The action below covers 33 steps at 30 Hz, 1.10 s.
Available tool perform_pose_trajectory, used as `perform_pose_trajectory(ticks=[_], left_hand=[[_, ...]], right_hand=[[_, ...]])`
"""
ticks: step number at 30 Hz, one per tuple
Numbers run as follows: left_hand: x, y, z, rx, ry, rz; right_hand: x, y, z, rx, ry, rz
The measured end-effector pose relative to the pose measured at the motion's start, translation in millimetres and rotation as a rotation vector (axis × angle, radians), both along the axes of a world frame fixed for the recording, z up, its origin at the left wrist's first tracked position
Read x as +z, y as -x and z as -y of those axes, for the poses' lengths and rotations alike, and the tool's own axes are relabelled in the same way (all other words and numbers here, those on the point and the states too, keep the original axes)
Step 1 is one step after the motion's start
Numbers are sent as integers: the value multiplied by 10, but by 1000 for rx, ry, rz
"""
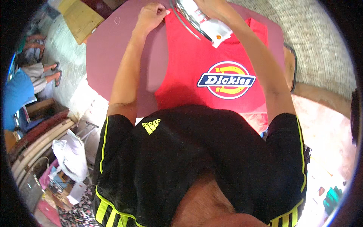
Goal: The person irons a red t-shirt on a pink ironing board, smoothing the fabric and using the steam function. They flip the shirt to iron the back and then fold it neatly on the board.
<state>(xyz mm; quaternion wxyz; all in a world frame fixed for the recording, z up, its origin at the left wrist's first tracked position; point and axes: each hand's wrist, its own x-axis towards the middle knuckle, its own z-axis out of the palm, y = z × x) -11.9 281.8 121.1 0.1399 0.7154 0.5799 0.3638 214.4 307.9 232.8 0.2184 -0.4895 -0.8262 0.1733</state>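
Observation:
A red sleeveless shirt (181,72) with a round yellow, white and blue print lies spread on a mauve table (121,56). At its far left corner my left hand (152,16) is closed, fingertips pinching the edge of the cloth. My right hand (212,8) grips a white and silver clothes iron (218,31) resting over the upper part of the shirt; the upper frame edge cuts off part of that hand. A grey cord (187,24) curves down along the iron's left side. My right forearm covers some of the shirt's right side, and my body hides its near edge.
A wooden piece of furniture (81,19) stands beyond the table's far left. On the left, a person in blue (19,90) sits near stacked boards (41,143) and a white plastic bag (70,155). A woven surface (321,49) lies to the right, beside a dark-edged chair (290,68).

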Motion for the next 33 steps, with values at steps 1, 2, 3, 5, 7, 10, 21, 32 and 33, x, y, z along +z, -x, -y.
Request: perform_pose_trajectory(ticks=[1, 2, 3, 5, 7, 10, 21, 32, 33], left_hand=[[4, 28, -27, 11, 53, 6], [-5, 20, -84, 10, 97, 20], [6, 23, -127, 11, 147, 33], [7, 41, -138, 38, 161, 17], [131, 57, -126, -9, 250, 21], [191, 56, -143, -44, 308, 4], [503, 19, 1816, 324, 315, -238], [-54, -1109, 3092, 888, 30, -82], [-75, -1106, 3085, 907, 11, -58]], right_hand=[[33, -54, -3, 9, 33, 15], [-65, -216, -54, 90, 1, 16], [-146, -356, -137, 175, -26, 15], [35, -431, 96, 259, 5, 78], [196, -593, 219, 345, 107, 123], [282, -608, 329, 390, 195, 157], [350, 233, 144, 237, 154, 73], [328, 130, 59, 844, -51, 202], [335, 85, 10, 965, -91, 195]])
